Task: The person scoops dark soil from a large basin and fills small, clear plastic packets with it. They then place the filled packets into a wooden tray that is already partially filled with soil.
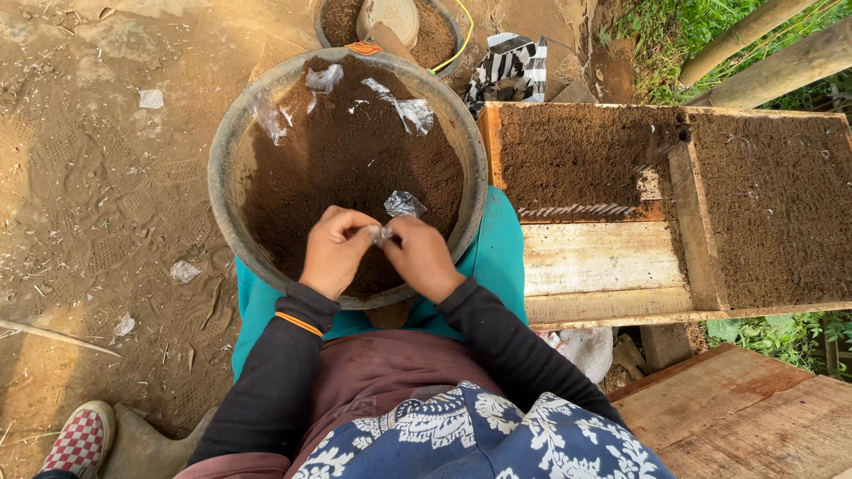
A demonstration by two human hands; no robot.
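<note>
A wide grey basin [232,142] full of dark brown soil sits on my lap, against my teal trousers. My left hand [334,251] and my right hand [422,259] meet over the basin's near side. Both pinch a small clear plastic bag [382,234] between the fingertips. Another crumpled clear bag [404,204] lies on the soil just beyond my hands. More clear plastic pieces [415,113] lie at the far side of the soil.
A wooden tray frame [603,257] at the right holds soil in two sections. A second soil-filled basin [439,35] stands behind the first. Wooden planks [745,417] lie at lower right. A checkered shoe [80,439] rests on the dirt ground at lower left.
</note>
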